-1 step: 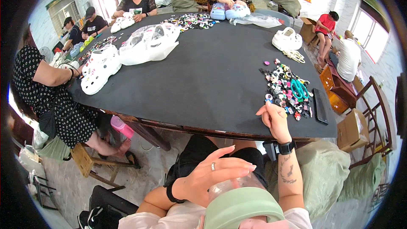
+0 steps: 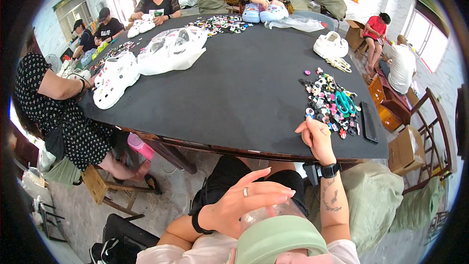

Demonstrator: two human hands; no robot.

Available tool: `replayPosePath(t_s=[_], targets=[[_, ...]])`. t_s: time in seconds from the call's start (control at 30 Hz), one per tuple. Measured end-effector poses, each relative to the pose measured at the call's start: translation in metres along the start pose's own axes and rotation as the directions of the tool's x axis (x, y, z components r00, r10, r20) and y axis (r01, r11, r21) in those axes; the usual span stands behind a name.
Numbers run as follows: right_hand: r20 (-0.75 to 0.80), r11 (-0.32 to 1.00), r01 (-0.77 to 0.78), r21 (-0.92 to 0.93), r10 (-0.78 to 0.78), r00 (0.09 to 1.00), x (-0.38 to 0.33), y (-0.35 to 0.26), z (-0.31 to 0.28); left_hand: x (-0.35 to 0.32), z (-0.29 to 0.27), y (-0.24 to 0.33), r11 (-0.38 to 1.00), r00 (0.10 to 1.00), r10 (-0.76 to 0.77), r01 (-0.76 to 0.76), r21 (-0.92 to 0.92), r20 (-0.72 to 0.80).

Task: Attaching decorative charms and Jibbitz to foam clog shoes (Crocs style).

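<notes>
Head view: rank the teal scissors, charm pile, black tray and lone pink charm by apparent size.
1. Charm pile
2. Black tray
3. Teal scissors, judged by their visible part
4. Lone pink charm

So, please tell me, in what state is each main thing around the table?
Left hand: fingers extended, open
Right hand: fingers curled; whether it holds anything is unclear
Charms: loose, heaped
Teal scissors: lying on the charms; open or shut unclear
Black holder: lying beside the charms, unheld
White clog at right: set down, unheld
Blue clogs: under a co-worker's hands
</notes>
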State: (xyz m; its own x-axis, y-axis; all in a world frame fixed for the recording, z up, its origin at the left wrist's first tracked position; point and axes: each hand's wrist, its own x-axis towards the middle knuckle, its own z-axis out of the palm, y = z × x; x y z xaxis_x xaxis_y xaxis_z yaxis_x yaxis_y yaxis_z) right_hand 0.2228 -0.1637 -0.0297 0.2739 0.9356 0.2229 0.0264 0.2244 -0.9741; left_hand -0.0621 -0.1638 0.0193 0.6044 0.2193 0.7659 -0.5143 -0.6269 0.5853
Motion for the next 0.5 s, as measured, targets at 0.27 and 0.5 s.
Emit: replayPosePath(t_s=[0.27, 0.5], targets=[[-0.013, 1.0, 0.005, -0.002, -0.005, 1.0, -0.0002, -0.0002, 0.0015, 0.0022, 0.0016, 0.0023, 1.0, 0.999, 0.002, -0.004, -0.028, -0.053], [0.011, 0.988, -0.02, 0.155, 0.018, 1.0, 0.002, 0.0001, 0.0022, 0.0051, -0.0012, 0.006, 0.999, 0.997, -0.012, 0.009, -0.036, -0.072]])
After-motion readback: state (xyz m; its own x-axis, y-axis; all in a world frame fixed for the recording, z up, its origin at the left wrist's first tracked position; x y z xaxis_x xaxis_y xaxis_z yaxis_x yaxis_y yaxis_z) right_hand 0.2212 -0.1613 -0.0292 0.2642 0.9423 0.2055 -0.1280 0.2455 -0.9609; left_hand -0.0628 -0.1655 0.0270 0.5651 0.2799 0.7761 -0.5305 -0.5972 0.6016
